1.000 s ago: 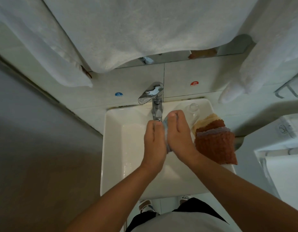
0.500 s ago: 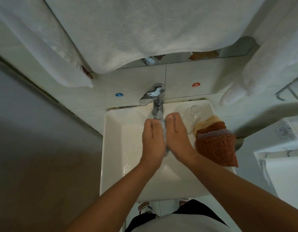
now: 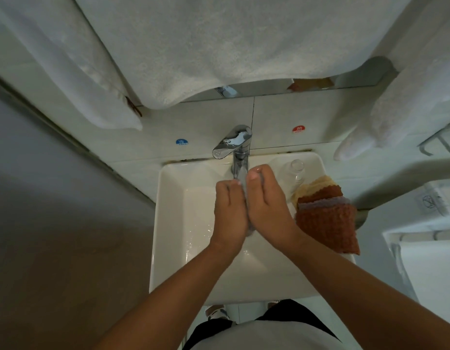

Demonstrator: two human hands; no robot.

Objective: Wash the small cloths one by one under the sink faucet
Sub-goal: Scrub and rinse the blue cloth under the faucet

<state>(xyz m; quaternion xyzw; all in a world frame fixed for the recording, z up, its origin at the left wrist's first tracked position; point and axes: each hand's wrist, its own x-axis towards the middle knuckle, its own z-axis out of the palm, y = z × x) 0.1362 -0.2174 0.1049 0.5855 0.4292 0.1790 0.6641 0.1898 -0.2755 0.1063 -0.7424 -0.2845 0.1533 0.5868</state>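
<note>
Cloth in hand: grey cloth (image 3: 248, 218) is sandwiched between both palms, only a thin strip showing between them, directly below the faucet (image 3: 240, 157) and over the sink (image 3: 173, 223), so runoff falls into the basin.
Left hand (image 3: 229, 210): fingers straight and together, palm pressed flat against the cloth; it presses, not grips.
Right hand (image 3: 266, 205): same flat press from the other side, fingertips reaching slightly further toward the spout; palms face each other, which suits rubbing the fabric.
Water: whether it runs I cannot tell; the basin floor looks wet.
Waiting pile: stack of cloths (image 3: 327, 218) in rust, lilac and tan lies on the sink's right rim, just beside the right wrist, within easy reach for the next turn.
Glass: clear glass (image 3: 295, 170) stands at the back right corner, behind the stack.
Step, as I judge it: scrubbing one cloth; several remain.
Surroundings: white towels (image 3: 218, 46) hang above.
</note>
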